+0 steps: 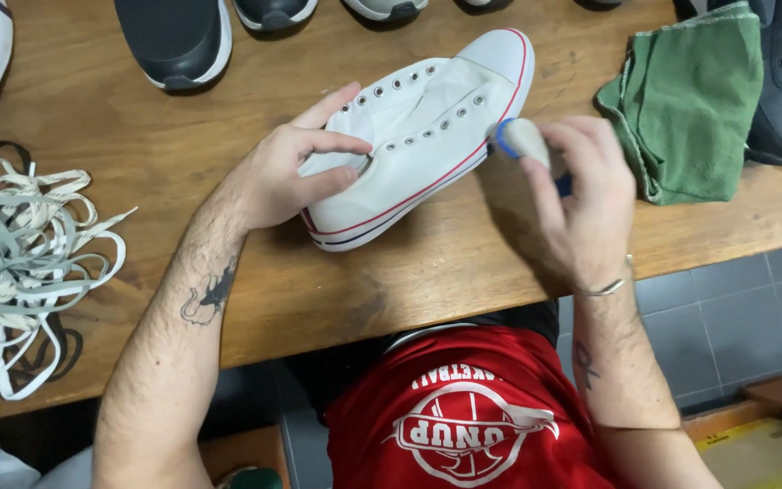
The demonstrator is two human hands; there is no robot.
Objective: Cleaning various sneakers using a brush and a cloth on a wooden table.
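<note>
My left hand [287, 172] grips the white canvas high-top sneaker [423, 127] lying on the wooden table [119, 127]; my right hand [581, 195] clasps a blue-rimmed applicator bottle [522, 140] against its side. Mid-scrub, I judge; next needs steady strokes along the canvas.

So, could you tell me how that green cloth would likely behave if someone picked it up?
The green cloth lies folded and rumpled on the wooden table, so it would probably droop limply. It looks thin, likely light. Being soft fabric, it should neither roll nor slip easily.
</note>
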